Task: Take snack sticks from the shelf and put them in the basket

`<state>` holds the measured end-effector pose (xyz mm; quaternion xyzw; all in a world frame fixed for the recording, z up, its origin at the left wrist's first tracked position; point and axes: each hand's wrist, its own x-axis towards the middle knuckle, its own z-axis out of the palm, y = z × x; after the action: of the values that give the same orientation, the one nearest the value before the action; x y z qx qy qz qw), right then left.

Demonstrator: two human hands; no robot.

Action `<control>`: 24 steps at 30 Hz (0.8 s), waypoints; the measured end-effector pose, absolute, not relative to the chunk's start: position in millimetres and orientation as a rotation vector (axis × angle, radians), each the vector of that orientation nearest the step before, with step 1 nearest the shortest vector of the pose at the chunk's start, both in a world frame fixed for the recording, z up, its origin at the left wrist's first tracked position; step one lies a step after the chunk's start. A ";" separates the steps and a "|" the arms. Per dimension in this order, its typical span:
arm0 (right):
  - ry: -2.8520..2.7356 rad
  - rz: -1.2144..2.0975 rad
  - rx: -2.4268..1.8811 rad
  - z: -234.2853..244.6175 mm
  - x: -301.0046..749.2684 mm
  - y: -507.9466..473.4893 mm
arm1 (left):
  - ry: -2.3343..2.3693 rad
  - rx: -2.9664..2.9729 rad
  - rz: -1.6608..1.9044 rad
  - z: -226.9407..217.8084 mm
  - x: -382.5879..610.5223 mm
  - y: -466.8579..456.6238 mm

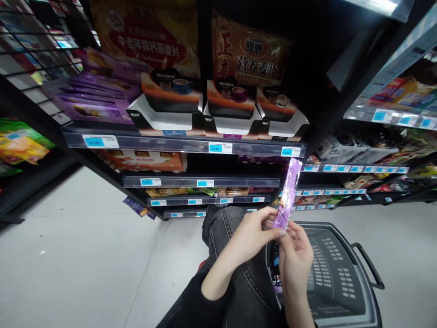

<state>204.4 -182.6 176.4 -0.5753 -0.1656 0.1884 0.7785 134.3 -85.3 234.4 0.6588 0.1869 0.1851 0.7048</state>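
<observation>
A slim purple stick packet (287, 193) stands tilted upward between my hands, its top leaning slightly right. My left hand (254, 232) pinches the lower end, with the thumb across the near side. Fingers of my right hand (296, 250) close on the same bottom end from the right. The print on the packet is too small to read. Beneath my right hand is a grey shopping basket (363, 291), with a few purple and dark items partly hidden inside near my knee. Behind the packet runs the edge of a black store shelf.
Open-fronted coffee boxes (177, 120) line the shelf above, beside purple packs (99, 98) and large oatmeal bags (249, 50). Lower shelves carry an orange box (146, 161). My bent knee (228, 223) is close to the shelf. A basket handle (370, 266) sticks out right over pale floor tiles (85, 255).
</observation>
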 end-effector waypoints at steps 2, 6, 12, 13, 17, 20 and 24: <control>-0.350 0.361 -1.278 174.8 203.5 -181.7 | 0.431 1.435 0.418 233.5 135.6 -88.3; -0.417 0.231 -1.342 174.9 204.2 -180.9 | 0.420 1.341 0.388 231.3 139.3 -93.3; -0.323 0.357 -1.238 189.2 211.5 -180.7 | 0.350 1.399 0.360 240.6 137.3 -96.0; -0.296 0.381 -1.192 193.4 213.7 -179.9 | 0.338 1.424 0.349 242.3 136.3 -95.7; -0.271 0.465 -1.068 210.9 223.9 -175.6 | 0.343 1.548 0.333 243.5 134.3 -95.7; -0.238 0.518 -1.010 222.1 230.6 -172.9 | 0.333 1.542 0.338 239.6 135.6 -97.8; -0.161 0.576 -0.946 232.0 238.1 -170.1 | 0.301 1.447 0.341 236.1 137.4 -100.3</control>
<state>238.1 -170.1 232.0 -0.4489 -0.0764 0.2730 0.8474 137.4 -100.3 236.1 0.6562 0.1367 0.1547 0.7258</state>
